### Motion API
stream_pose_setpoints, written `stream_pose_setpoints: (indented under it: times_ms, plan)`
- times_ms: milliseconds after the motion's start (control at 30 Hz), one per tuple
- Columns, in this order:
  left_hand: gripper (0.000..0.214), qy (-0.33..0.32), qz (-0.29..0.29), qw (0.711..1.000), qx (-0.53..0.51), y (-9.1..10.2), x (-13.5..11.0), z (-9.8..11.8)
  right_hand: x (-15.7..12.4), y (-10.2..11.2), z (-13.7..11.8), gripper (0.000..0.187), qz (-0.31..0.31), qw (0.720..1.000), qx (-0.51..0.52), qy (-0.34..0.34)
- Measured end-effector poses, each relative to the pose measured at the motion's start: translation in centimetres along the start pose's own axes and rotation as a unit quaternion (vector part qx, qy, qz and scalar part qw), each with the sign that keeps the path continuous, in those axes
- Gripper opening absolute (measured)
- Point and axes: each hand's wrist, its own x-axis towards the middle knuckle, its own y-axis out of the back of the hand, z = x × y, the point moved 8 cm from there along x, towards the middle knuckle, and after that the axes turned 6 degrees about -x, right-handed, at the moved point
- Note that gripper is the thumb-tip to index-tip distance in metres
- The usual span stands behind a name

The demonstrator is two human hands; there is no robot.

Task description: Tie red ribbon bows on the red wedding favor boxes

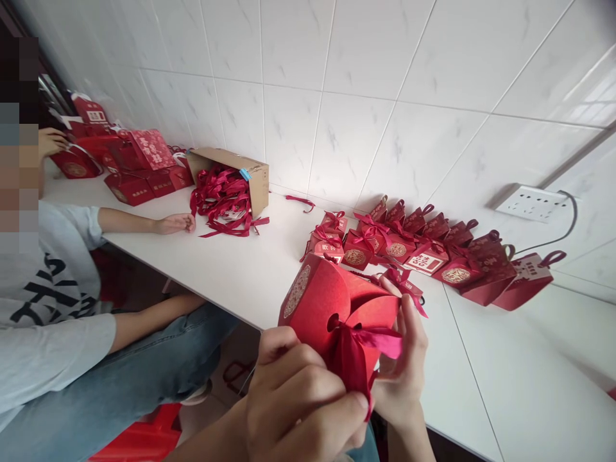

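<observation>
Pinching the dark tail of the ribbon [353,362] between thumb and curled forefinger, the left hand [298,398] has its other fingers folded in toward the palm. The right hand [407,359] stands just beside it, fingers close together and wrapped round the right flap of the red box [320,301]. Its thumb is hidden behind the card, so I cannot tell whether it also nips the paler ribbon tail. The likeliest trouble, as I judge it, is a pull that is too sharp: the ribbon passes through a small slot in the curved flaps, and thin card there could tear or spring open. A slack pinch on such slick ribbon could equally let the knot loosen. The box is also held tilted in the air, past the edge of the white counter [240,269], so a slipped grip would drop it toward the floor. It sits just above and beyond the left knuckles, touching the right fingers along its side. Farther off, a row of ribboned boxes [423,253] lines the wall. A cardboard carton [250,173] spills loose ribbons [224,202] near a co-worker's hand [176,223].
</observation>
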Motion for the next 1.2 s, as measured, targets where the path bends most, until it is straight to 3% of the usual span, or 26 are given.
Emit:
stream_pose_setpoints:
  times_ms: [267,933,1100,1200]
  plan:
    - [0.018,0.066,-0.008,0.997,0.027,0.52,-0.04,0.25,0.14,0.40,-0.80,0.087,-0.005,1.000,-0.012,-0.010]
    - [0.018,0.044,-0.033,0.998,0.021,0.28,0.07,0.27,0.18,0.29,-0.70,0.085,-0.017,1.000,-0.006,-0.009]
    - [0.018,0.070,0.002,0.997,0.030,0.53,-0.08,0.02,0.06,0.26,-0.74,0.086,-0.018,1.000,-0.005,-0.005]
    - [0.020,0.057,-0.013,0.998,0.019,0.35,-0.35,0.14,0.07,0.34,-0.87,0.086,-0.015,1.000,-0.012,-0.010]
